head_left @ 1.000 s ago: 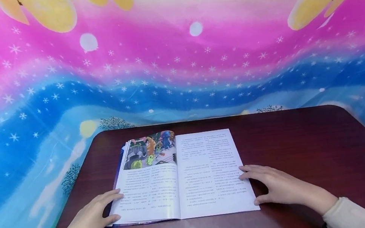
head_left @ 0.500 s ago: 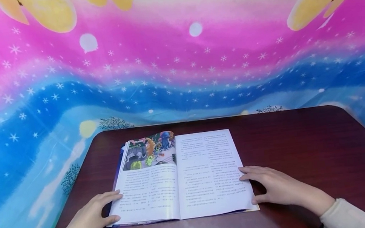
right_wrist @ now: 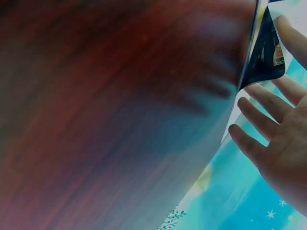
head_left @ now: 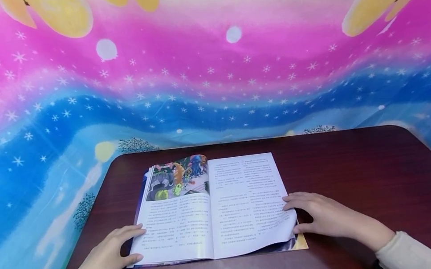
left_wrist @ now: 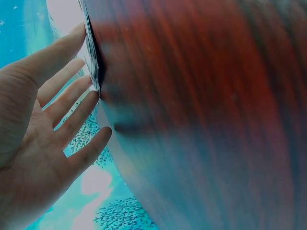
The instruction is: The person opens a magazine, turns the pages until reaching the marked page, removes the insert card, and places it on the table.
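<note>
An open magazine [head_left: 232, 222] lies on the table, with a colour picture at the top of its left page. My left hand [head_left: 107, 255] rests at the left edge, fingertips on the page and thumb near the lower corner. The left wrist view shows its fingers spread beside the magazine's edge. At the right edge, my right hand [head_left: 332, 216] pinches the right page [head_left: 268, 231] between thumb and fingers. That page's lower corner curls up, baring a dark and yellow page [head_left: 297, 243] underneath. In the right wrist view, the dark printed underside of the lifted page [right_wrist: 266, 57] shows.
The dark reddish-brown table [head_left: 365, 170] has rounded far corners and extends around the magazine. Behind it hangs a cloth backdrop [head_left: 208, 72] in pink and blue with snowflakes.
The right page's lower corner, flat a second ago, has lifted and curled inward as my right thumb moved slightly left and up. My left hand has stayed in place.
</note>
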The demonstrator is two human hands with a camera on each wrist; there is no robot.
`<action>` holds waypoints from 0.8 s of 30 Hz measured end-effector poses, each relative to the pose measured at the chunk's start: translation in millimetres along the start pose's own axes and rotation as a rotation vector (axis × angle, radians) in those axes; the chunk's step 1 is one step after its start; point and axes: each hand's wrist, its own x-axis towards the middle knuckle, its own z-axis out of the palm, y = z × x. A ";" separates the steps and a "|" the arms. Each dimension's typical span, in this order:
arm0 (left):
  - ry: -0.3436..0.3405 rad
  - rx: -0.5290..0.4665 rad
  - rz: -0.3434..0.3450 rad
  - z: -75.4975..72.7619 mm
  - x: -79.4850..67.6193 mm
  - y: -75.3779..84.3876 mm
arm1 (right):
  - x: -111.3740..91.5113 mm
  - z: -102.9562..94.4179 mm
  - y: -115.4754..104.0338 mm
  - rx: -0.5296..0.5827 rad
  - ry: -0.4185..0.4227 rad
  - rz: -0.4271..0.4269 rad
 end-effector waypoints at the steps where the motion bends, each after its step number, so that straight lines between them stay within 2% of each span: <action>1: 0.001 -0.002 0.001 0.2 -0.1 0.2 | 1.1 -0.4 0.0 -0.001 0.010 -0.006; 6: 0.003 -0.005 0.006 1.0 0.1 1.3 | 8.1 -2.6 -1.1 0.007 0.068 -0.038; 13: 0.010 -0.003 0.010 1.2 -1.0 1.9 | 19.8 -6.9 -7.1 0.033 0.119 -0.038; 17: 0.015 0.004 -0.002 1.0 -2.4 4.5 | 25.7 -11.8 -11.5 0.051 0.180 -0.080; 24: 0.069 0.116 0.036 -0.4 -1.9 18.2 | 33.3 -17.2 -19.9 0.071 0.321 -0.126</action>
